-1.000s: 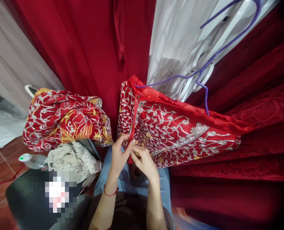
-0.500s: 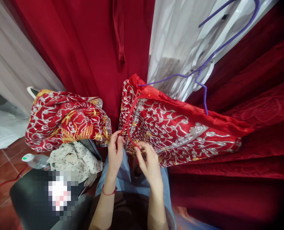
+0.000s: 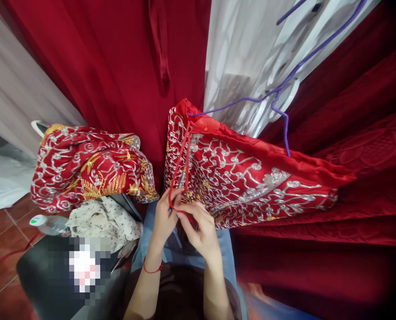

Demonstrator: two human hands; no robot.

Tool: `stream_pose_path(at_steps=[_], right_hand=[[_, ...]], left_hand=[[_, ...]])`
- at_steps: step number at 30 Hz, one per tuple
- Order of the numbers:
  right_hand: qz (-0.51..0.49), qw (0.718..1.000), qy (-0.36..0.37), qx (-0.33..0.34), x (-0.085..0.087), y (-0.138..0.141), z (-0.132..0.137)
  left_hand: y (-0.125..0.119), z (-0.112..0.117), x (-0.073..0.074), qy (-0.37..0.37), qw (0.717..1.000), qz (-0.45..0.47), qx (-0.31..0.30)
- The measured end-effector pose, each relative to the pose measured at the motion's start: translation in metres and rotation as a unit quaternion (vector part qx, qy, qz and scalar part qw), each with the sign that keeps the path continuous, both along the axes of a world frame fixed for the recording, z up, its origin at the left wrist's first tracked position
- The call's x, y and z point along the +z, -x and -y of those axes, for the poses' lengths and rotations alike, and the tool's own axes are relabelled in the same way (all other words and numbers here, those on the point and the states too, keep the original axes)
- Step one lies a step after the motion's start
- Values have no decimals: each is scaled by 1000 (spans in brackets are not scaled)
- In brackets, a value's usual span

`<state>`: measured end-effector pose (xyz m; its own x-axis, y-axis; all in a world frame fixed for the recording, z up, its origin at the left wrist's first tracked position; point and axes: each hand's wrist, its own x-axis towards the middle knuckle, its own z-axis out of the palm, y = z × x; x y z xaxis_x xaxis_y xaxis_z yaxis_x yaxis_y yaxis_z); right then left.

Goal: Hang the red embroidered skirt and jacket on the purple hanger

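Observation:
A red skirt-like garment (image 3: 238, 164) with silver and gold embroidery hangs from a purple wire hanger (image 3: 286, 120) in front of me. Two strands of a thin red drawstring (image 3: 180, 155) run down from its satin waistband. My left hand (image 3: 164, 218) pinches the drawstring, which loops around its fingertips. Close beside it, my right hand (image 3: 201, 226) has thumb and fingers closed on the other strand. The fingertips of both hands nearly meet, and the strands cross between them. Fine detail of the crossing is partly hidden by the fingers.
Another red embroidered cloth (image 3: 94, 169) lies bundled at the left. Below it are a dotted white cloth (image 3: 101, 222), a plastic bottle (image 3: 49, 224) and a black chair (image 3: 41, 275). Red curtains (image 3: 118, 58) and a white frame (image 3: 284, 89) stand behind.
My hands have come together, the right moving left toward the left hand. The drawstring strands, apart before, now cross and loop at the fingertips.

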<state>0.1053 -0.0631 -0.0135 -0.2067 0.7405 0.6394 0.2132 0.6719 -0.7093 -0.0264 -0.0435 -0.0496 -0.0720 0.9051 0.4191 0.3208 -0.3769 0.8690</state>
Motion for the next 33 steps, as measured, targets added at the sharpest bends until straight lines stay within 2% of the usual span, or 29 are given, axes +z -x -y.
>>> stream_pose_path(at_steps=[4, 7, 10, 14, 18, 19, 23, 27, 30, 33], right_hand=[[10, 992, 92, -84, -10, 1, -6], [20, 983, 127, -130, -16, -6, -11], [55, 985, 122, -112, -19, -14, -12], [121, 985, 100, -65, -20, -13, -11], [168, 968, 86, -165, -21, -9, -14], [169, 967, 86, -173, -21, -8, -16], [122, 982, 99, -107, -25, -10, -19], [97, 988, 83, -82, -21, -9, -15], [44, 990, 99, -87, -15, -4, -10], [-68, 977, 164, -117, -14, 4, -10]], left_hand=[[2, 0, 1, 8, 1000, 8, 23], [0, 0, 2, 46, 996, 64, 33], [-7, -2, 4, 82, 986, 141, 42], [-19, -6, 12, 74, 976, 185, 86], [-25, -6, 15, 78, 970, 212, 93], [-25, -5, 15, 78, 969, 217, 91], [-25, -3, 14, 65, 970, 216, 95], [-27, -4, 13, 88, 967, 223, 83], [-30, -4, 10, 105, 961, 251, 52], [-31, -3, 9, 110, 962, 250, 13]])
